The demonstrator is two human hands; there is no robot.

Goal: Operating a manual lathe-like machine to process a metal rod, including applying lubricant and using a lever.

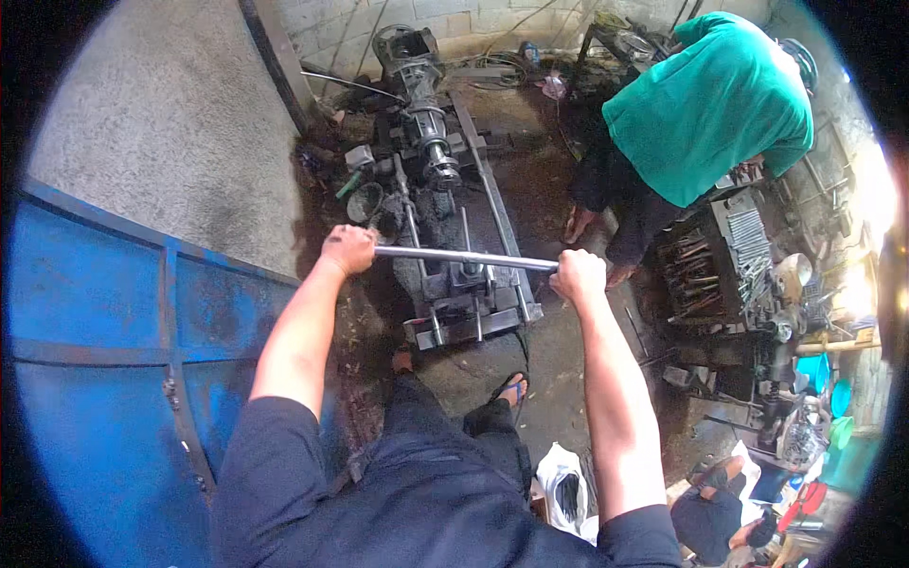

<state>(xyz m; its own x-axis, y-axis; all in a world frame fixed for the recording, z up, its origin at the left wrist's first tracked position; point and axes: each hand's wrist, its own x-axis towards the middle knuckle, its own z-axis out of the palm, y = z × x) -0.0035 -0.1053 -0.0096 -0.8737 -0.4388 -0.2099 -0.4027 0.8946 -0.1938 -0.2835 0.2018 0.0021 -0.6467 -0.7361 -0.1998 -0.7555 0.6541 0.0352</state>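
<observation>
My left hand (349, 249) is wrapped round the left end of a long grey metal bar (426, 253). My right hand (579, 276) grips the bar's other end. The bar lies crosswise in front of me, over the near part of a heavy steel frame (496, 210) on the floor. At its middle the bar meets a dark upright fitting (471, 271); whether the two are joined I cannot tell. Several steel rods run lengthwise along the frame. A greasy shaft assembly (436, 151) with round collars sits at the frame's far end.
A person in a green shirt (710, 104) bends over at the right, beside a tray of wrenches (748, 237) and a pile of tools (691, 270). A blue metal gate (95, 303) stands at my left. Another person (710, 521) is low at the right. A white sack (563, 478) lies near my right foot.
</observation>
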